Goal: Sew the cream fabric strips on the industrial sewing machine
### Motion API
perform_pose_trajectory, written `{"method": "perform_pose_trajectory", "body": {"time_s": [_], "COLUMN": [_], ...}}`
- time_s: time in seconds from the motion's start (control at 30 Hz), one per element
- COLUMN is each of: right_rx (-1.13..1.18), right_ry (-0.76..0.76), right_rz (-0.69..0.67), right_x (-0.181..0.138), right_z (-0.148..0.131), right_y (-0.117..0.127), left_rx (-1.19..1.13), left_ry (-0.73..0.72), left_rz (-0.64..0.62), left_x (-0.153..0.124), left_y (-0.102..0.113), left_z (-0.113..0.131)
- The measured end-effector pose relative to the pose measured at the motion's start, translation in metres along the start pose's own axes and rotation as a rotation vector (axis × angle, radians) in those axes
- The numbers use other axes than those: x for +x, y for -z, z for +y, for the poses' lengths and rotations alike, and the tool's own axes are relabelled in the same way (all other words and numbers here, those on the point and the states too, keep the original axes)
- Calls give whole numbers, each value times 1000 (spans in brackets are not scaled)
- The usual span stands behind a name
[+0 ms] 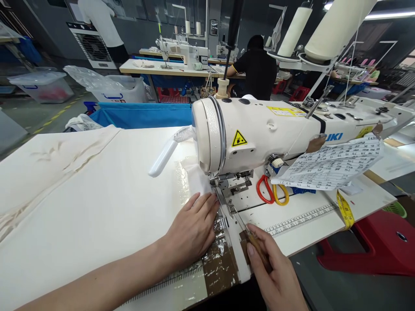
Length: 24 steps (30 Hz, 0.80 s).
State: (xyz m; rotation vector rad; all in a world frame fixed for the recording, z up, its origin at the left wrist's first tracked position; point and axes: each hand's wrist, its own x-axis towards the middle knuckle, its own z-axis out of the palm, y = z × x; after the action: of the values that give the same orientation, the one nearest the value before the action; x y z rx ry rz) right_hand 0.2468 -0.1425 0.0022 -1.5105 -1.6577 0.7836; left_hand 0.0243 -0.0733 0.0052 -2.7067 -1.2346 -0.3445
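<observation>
My left hand lies with its fingers stretched out on a white piece of cloth, close to the presser foot of the sewing machine. A narrow white strip runs from the needle area toward the table's front edge, between my two hands. My right hand is closed round the wooden handle of an awl. The awl's thin metal shaft points at the small metal parts near the needle, and its tip is hard to make out. Brown tape covers the table edge beside my left hand.
Scissors with red and yellow handles lie under the machine arm. A written paper sheet hangs from it. A yellow measuring tape drapes near the right edge. Pale cloth lies at left. A red stool stands at right.
</observation>
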Motion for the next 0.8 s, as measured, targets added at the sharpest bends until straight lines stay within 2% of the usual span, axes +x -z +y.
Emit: {"method": "perform_pose_trajectory", "body": {"time_s": [0.1,0.2,0.3,0.5,0.7,0.8], "right_rx": [69,106,101,-31,-413,-530], "right_ry": [-78,-65,43,402,566,598], "right_rz": [35,41,21,-61,0,40], "right_x": [-3,-5,-2,22,42,45], "right_z": [-5,-7,-8,-16,-24,-27], "right_y": [-3,-3,-4,-21,-43,-47], "left_rx": [-3,0,-4,-70,-144,-150], "left_ry": [3,13,27,72,74,68], "left_rz": [-2,2,1,4,39,59], "left_x": [0,1,3,11,14,13], "left_y": [-1,-3,-3,1,1,-1], "left_z": [0,-1,-3,-11,-16,-17]}}
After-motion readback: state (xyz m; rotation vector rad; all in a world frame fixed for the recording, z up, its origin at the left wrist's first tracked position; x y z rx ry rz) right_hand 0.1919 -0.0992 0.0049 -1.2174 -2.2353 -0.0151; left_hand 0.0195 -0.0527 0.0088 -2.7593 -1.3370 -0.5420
